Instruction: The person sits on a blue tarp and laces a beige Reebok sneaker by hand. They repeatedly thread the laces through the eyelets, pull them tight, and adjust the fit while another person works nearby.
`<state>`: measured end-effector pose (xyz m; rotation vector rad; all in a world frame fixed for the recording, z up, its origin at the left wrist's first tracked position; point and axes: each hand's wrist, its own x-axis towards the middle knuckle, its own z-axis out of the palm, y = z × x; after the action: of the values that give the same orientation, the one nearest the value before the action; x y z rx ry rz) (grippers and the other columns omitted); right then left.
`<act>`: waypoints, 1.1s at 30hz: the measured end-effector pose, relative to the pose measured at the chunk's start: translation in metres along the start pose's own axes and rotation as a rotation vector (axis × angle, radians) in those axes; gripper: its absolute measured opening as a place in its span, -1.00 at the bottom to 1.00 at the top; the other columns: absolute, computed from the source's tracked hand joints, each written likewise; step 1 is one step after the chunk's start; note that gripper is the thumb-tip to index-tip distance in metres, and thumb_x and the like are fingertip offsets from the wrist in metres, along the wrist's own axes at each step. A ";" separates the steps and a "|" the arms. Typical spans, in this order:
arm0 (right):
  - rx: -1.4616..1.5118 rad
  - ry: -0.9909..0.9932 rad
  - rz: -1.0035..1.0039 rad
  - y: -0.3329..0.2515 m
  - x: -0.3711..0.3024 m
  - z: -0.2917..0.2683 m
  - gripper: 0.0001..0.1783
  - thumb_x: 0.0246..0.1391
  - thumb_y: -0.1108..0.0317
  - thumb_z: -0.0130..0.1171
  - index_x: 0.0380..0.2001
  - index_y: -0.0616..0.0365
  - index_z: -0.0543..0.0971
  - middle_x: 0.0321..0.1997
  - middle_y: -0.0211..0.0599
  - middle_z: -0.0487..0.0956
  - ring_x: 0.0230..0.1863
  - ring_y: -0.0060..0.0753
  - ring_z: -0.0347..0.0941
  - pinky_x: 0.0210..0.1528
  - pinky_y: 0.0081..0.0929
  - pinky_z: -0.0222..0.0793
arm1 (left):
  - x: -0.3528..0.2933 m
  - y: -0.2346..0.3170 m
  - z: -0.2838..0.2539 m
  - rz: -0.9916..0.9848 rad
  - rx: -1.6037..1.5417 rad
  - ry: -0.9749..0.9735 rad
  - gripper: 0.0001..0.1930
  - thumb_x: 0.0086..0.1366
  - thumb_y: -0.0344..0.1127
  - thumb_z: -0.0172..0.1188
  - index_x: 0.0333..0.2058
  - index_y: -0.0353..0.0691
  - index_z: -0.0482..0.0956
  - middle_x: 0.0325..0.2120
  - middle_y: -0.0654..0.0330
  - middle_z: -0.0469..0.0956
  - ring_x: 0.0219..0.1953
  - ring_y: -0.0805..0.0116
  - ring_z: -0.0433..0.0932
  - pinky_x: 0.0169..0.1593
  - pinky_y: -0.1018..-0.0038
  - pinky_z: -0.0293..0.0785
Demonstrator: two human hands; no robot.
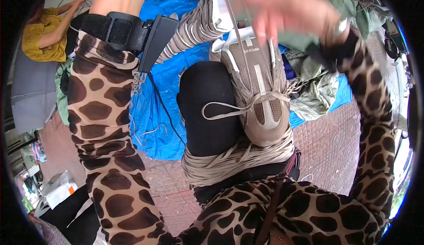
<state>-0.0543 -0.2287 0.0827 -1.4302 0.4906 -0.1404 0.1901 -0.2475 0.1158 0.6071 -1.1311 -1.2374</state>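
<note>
A grey-beige sneaker (270, 114) lies on my lap, toe toward me, against my black-clad left knee (207, 99). A flat beige shoelace (221, 110) crosses its lower front and forms a loose loop to the left. Another lace length (232, 13) rises from the shoe's upper end toward the top edge. Above that end is my right hand (282, 11), smeared by motion, so its finger grip is unclear. My left forearm (119, 2) runs out past the top edge, and the left hand is outside the picture. Many beige laces (238, 167) lie bundled across my thighs.
Blue tarp (159, 99) covers the patterned paving (329, 143). A striped beige-and-white bundle (190, 33) lies beyond my knee. Crumpled green cloth (318, 88) is at right. A person in a yellow top (46, 35) works at far left. A white bag (59, 187) stands lower left.
</note>
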 end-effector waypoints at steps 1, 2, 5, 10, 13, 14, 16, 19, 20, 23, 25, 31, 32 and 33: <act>-0.082 -0.118 0.127 0.017 -0.020 0.019 -0.58 0.38 0.11 -0.07 -0.08 0.31 0.52 -0.24 -0.19 0.64 -0.51 -0.49 0.58 -0.45 -0.62 0.53 | 0.000 0.001 0.000 -0.009 -0.002 0.042 -0.80 0.50 -0.31 -0.11 -0.20 -0.28 0.45 -0.43 0.22 0.50 -0.44 0.45 0.48 -0.36 0.55 0.48; -0.133 -0.210 0.162 0.025 -0.014 0.018 -0.61 0.38 0.14 -0.05 -0.06 0.29 0.51 -0.23 -0.20 0.63 -0.50 -0.51 0.57 -0.45 -0.63 0.53 | -0.008 -0.009 0.004 -0.014 0.128 0.097 -0.82 0.49 -0.32 -0.07 -0.13 -0.31 0.44 -0.41 0.21 0.51 -0.45 0.46 0.48 -0.36 0.55 0.49; -0.388 0.090 -0.107 0.021 0.011 -0.016 -0.73 0.31 0.29 0.01 -0.10 0.25 0.54 -0.28 -0.28 0.61 -0.51 -0.59 0.54 -0.46 -0.64 0.51 | -0.052 -0.031 0.013 -0.239 0.550 0.170 -0.79 0.45 -0.32 0.00 -0.06 -0.32 0.43 -0.39 0.22 0.52 -0.44 0.49 0.49 -0.36 0.56 0.48; 0.232 0.463 -0.331 -0.020 0.059 -0.116 -0.67 0.44 0.27 -0.23 -0.29 0.16 0.49 -0.48 -0.43 0.53 -0.50 -0.51 0.41 -0.38 -0.55 0.44 | -0.163 -0.066 0.046 -0.119 1.098 0.044 -0.88 0.30 -0.34 0.25 -0.22 -0.20 0.62 -0.41 0.36 0.52 -0.33 0.64 0.42 -0.29 0.66 0.35; 0.220 0.443 -0.313 -0.024 0.066 -0.123 -0.68 0.44 0.28 -0.22 -0.29 0.17 0.48 -0.48 -0.43 0.53 -0.49 -0.51 0.43 -0.37 -0.54 0.45 | -0.221 -0.086 0.083 -0.297 0.998 -0.046 -0.89 0.22 -0.35 0.29 -0.31 -0.21 0.60 -0.60 0.31 0.47 -0.58 0.53 0.39 -0.48 0.50 0.34; 0.214 0.430 -0.307 -0.023 0.065 -0.117 -0.69 0.44 0.28 -0.22 -0.29 0.17 0.48 -0.48 -0.43 0.54 -0.48 -0.51 0.43 -0.37 -0.53 0.45 | -0.231 -0.091 0.090 -0.212 1.070 -0.068 -0.87 0.18 -0.34 0.32 -0.32 -0.21 0.60 -0.62 0.23 0.47 -0.61 0.41 0.42 -0.50 0.45 0.35; 0.212 0.413 -0.301 -0.025 0.062 -0.105 -0.69 0.44 0.28 -0.22 -0.29 0.18 0.48 -0.47 -0.42 0.54 -0.47 -0.51 0.44 -0.36 -0.52 0.47 | -0.242 -0.101 0.104 -0.314 1.049 -0.009 -0.86 0.15 -0.35 0.34 -0.36 -0.23 0.58 -0.65 0.20 0.46 -0.63 0.35 0.44 -0.51 0.41 0.36; 0.211 0.411 -0.292 -0.031 0.056 -0.096 -0.69 0.44 0.28 -0.21 -0.29 0.19 0.48 -0.45 -0.41 0.55 -0.46 -0.51 0.46 -0.34 -0.52 0.48 | -0.239 -0.105 0.107 -0.398 0.977 0.001 -0.85 0.15 -0.36 0.34 -0.39 -0.26 0.56 -0.67 0.19 0.47 -0.64 0.39 0.44 -0.51 0.40 0.35; 0.205 0.413 -0.288 -0.033 0.053 -0.095 -0.69 0.44 0.28 -0.21 -0.29 0.20 0.48 -0.45 -0.40 0.55 -0.46 -0.50 0.46 -0.34 -0.52 0.48 | -0.236 -0.104 0.106 -0.435 0.943 -0.003 -0.85 0.15 -0.36 0.34 -0.40 -0.27 0.56 -0.68 0.18 0.47 -0.64 0.39 0.45 -0.51 0.40 0.35; 0.181 0.412 -0.291 -0.038 0.045 -0.094 -0.69 0.44 0.27 -0.20 -0.28 0.21 0.48 -0.44 -0.40 0.55 -0.45 -0.50 0.46 -0.33 -0.52 0.49 | -0.231 -0.092 0.095 -0.539 0.947 -0.111 -0.85 0.16 -0.36 0.33 -0.40 -0.29 0.56 -0.68 0.16 0.49 -0.64 0.43 0.46 -0.51 0.41 0.35; 0.175 0.394 -0.302 -0.041 0.040 -0.093 -0.69 0.44 0.28 -0.20 -0.27 0.22 0.48 -0.44 -0.40 0.55 -0.45 -0.50 0.46 -0.33 -0.53 0.49 | -0.235 -0.082 0.095 -0.462 1.158 -0.181 -0.82 0.15 -0.33 0.31 -0.46 -0.28 0.52 -0.67 0.13 0.51 -0.63 0.24 0.49 -0.51 0.30 0.37; 0.205 0.322 -0.290 -0.045 0.052 -0.095 -0.68 0.44 0.29 -0.20 -0.28 0.24 0.48 -0.45 -0.38 0.55 -0.46 -0.49 0.47 -0.36 -0.52 0.51 | -0.265 -0.077 0.134 0.142 1.326 -0.428 -0.75 0.14 -0.31 0.24 -0.21 -0.29 0.57 -0.16 0.08 0.55 -0.15 0.11 0.53 -0.09 0.20 0.41; 0.199 0.319 -0.275 -0.047 0.060 -0.098 -0.68 0.44 0.29 -0.20 -0.29 0.25 0.48 -0.45 -0.37 0.55 -0.46 -0.48 0.47 -0.37 -0.51 0.51 | -0.272 -0.083 0.142 0.176 1.293 -0.484 -0.70 0.16 -0.33 0.20 -0.15 -0.35 0.56 -0.11 0.05 0.55 -0.09 0.11 0.52 -0.02 0.21 0.41; 0.193 0.317 -0.260 -0.049 0.070 -0.104 -0.67 0.44 0.29 -0.21 -0.29 0.25 0.48 -0.45 -0.36 0.54 -0.46 -0.48 0.48 -0.38 -0.50 0.51 | -0.277 -0.089 0.147 0.205 1.274 -0.588 -0.65 0.18 -0.34 0.16 -0.08 -0.41 0.55 -0.06 0.03 0.54 -0.03 0.12 0.51 0.05 0.22 0.41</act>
<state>-0.0248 -0.3576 0.1068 -1.2815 0.5320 -0.6147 0.0392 0.0180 0.0012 1.0303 -2.4230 -0.3660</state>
